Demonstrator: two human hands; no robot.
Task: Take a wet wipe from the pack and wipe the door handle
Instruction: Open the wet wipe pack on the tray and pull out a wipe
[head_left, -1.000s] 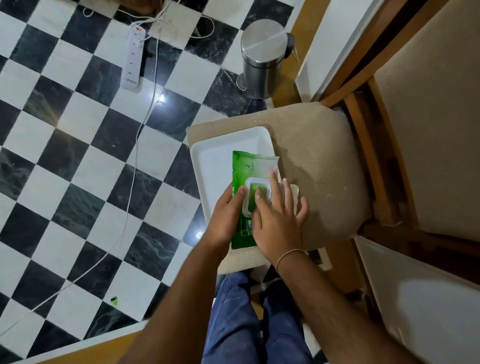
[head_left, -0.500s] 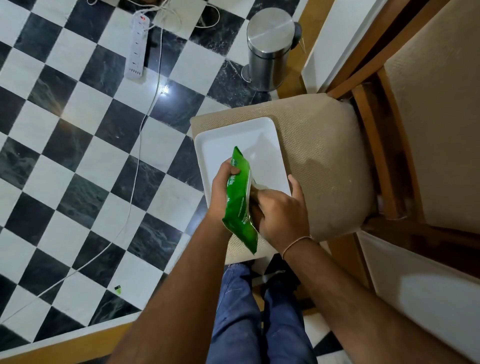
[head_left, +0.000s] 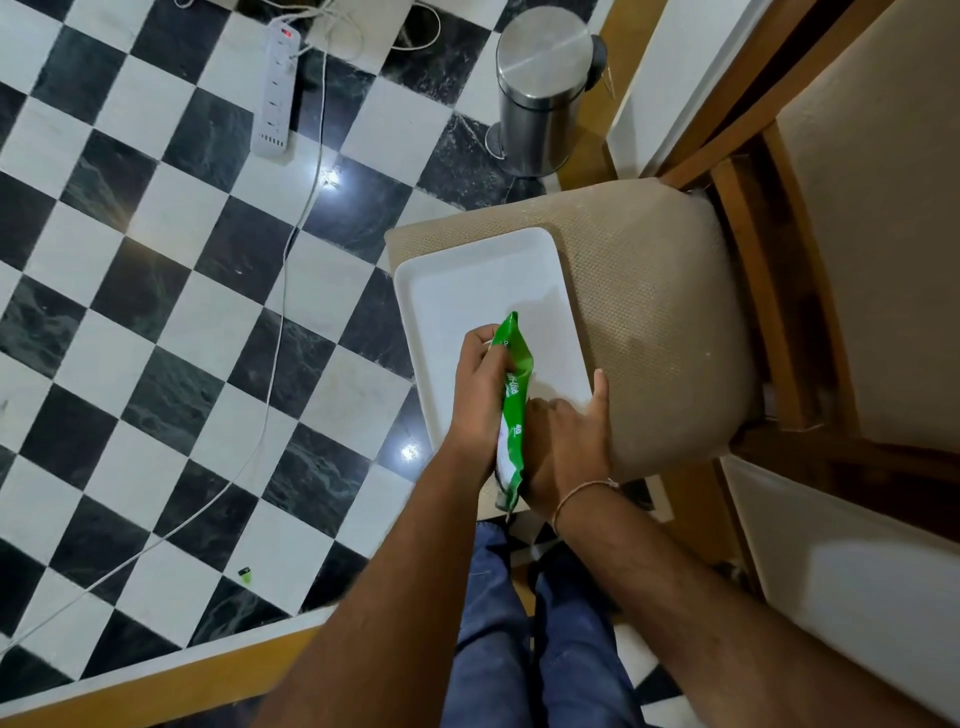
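The green wet wipe pack (head_left: 513, 395) stands on edge, lifted above the white tray (head_left: 467, 280) that lies on a beige chair seat. My left hand (head_left: 480, 387) grips the pack's left side. Against the pack's right face rests my right hand (head_left: 563, 441), its fingers curled on the pack and its thumb sticking up. The pack's lid faces away from the camera and is hidden. No door handle and no loose wipe can be seen.
The beige chair seat (head_left: 654, 312) has a wooden frame (head_left: 748, 291) to its right. A steel pedal bin (head_left: 543, 88) stands on the checkered floor beyond. A white power strip (head_left: 275, 93) and cable (head_left: 280, 322) lie at the left.
The pack lay flat on the tray with both hands at its lid. It has been lifted and turned on edge, held between both hands.
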